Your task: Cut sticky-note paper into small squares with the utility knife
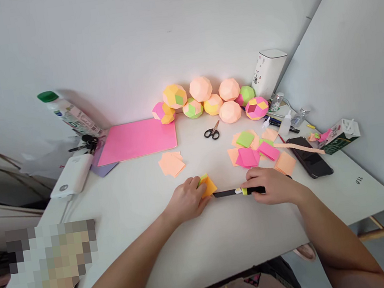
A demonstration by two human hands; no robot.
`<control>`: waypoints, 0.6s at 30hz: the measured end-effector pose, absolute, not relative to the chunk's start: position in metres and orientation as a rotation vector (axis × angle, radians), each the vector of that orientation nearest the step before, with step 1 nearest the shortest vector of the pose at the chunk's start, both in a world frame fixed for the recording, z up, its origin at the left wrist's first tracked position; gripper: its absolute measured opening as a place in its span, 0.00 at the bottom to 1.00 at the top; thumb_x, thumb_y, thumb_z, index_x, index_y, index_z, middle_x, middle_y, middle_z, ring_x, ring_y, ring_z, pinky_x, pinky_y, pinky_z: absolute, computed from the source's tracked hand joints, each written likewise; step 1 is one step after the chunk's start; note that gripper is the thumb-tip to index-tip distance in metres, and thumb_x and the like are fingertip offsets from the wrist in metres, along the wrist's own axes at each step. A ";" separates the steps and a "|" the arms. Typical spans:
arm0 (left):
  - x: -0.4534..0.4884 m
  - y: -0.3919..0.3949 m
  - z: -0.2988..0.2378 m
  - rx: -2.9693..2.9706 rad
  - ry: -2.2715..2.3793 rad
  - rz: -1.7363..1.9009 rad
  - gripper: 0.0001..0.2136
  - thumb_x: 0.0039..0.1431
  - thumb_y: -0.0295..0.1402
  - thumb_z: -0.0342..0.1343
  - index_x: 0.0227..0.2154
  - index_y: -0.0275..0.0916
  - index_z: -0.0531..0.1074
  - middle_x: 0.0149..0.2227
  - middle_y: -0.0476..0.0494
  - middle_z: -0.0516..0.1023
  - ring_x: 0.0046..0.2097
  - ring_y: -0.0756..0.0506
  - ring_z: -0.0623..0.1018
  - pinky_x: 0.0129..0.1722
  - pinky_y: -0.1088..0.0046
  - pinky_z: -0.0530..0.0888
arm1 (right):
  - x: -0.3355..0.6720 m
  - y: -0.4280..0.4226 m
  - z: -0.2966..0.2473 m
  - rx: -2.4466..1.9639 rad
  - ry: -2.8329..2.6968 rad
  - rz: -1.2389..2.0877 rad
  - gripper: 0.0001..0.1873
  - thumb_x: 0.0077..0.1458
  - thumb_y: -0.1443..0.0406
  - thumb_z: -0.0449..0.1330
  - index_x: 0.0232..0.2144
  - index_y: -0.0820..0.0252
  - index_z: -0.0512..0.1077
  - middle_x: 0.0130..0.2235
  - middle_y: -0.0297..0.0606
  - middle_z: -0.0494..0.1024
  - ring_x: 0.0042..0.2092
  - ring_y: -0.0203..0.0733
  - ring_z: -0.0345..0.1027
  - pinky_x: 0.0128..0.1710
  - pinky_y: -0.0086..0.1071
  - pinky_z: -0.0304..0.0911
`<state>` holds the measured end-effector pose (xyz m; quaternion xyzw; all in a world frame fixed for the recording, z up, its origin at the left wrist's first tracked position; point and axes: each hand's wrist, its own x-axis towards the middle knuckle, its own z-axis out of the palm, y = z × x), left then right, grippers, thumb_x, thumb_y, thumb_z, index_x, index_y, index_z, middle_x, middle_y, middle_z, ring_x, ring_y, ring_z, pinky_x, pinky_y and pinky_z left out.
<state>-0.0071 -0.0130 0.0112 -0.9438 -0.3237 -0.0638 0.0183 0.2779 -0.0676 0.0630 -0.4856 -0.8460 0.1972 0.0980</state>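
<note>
My left hand [189, 199] is closed on a small folded piece of orange paper [209, 186], with a yellow-green edge showing at its top. My right hand [269, 184] grips the black and yellow handle of a utility knife [225, 193]. The knife's dark blade points left, and its tip meets the lower edge of the orange paper. Just beyond my right hand lie loose pink squares of paper [248, 157] and a green square [244, 139]. Peach paper sheets [172, 164] rest beyond my left hand.
Several faceted paper balls [200, 89] line the wall. Black-handled scissors [212, 132] lie before them. A pink sheet [137, 139], a bottle [69, 113] and a white power bank [72, 175] are at left. A phone [310, 157], glue bottle [285, 124] and carton [342, 134] stand right.
</note>
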 end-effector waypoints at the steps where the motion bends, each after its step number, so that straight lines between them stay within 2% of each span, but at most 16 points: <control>1: -0.007 -0.013 0.012 -2.936 -1.004 -0.192 0.13 0.64 0.39 0.44 0.29 0.38 0.65 0.32 0.42 0.68 0.31 0.46 0.68 0.24 0.72 0.62 | 0.278 -0.068 0.063 -1.431 -2.507 0.585 0.23 0.47 0.73 0.54 0.44 0.52 0.78 0.36 0.37 0.74 0.36 0.38 0.68 0.31 0.29 0.61; 11: -0.007 -0.013 0.013 -2.952 -0.992 -0.162 0.10 0.63 0.36 0.45 0.29 0.38 0.65 0.33 0.41 0.68 0.31 0.45 0.67 0.24 0.72 0.62 | 0.278 -0.068 0.060 -1.414 -2.540 0.578 0.23 0.47 0.72 0.54 0.44 0.53 0.78 0.37 0.38 0.74 0.37 0.40 0.68 0.33 0.31 0.62; 18: -0.009 -0.012 0.017 -2.979 -0.983 -0.130 0.11 0.61 0.40 0.47 0.32 0.38 0.66 0.35 0.41 0.68 0.32 0.45 0.68 0.25 0.71 0.63 | 0.275 -0.068 0.060 -1.394 -2.565 0.579 0.23 0.47 0.72 0.54 0.44 0.54 0.78 0.36 0.39 0.74 0.38 0.41 0.68 0.34 0.32 0.63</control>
